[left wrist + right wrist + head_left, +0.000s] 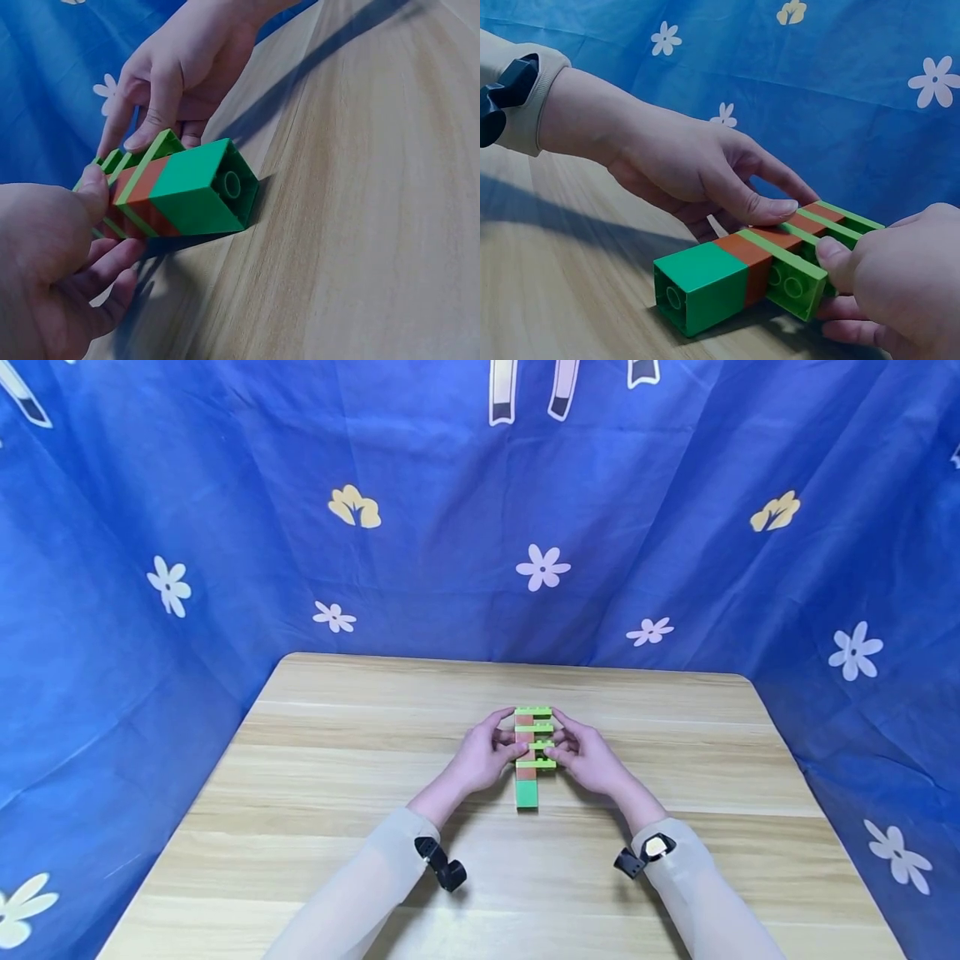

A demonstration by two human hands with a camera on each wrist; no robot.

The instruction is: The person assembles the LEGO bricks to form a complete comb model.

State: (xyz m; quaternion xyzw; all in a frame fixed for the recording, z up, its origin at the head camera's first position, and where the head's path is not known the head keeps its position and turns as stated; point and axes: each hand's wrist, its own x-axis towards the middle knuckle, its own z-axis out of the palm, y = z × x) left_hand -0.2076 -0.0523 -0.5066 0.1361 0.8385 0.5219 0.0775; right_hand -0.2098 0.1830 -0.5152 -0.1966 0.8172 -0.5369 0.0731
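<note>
A stack of toy building bricks (527, 792) lies on its side on the table, its hollow green base brick (705, 281) toward the person. Beyond the base, orange bricks alternate with thin lime-green plates (546, 765) that stick out to the right. My left hand (480, 758) grips the stack from the left, thumb on the orange part and fingers at the side. From the right, my right hand (588, 758) holds the protruding plates, its thumb on one near the base and a finger reaching the far end. The right wrist view shows both thumbs against the bricks.
The wooden table (322, 760) has a light striped grain. A blue curtain (450, 568) with white flowers hangs behind it and along both sides. Dark wrist cameras (442, 864) sit on the cuffs of both pale sleeves (360, 885).
</note>
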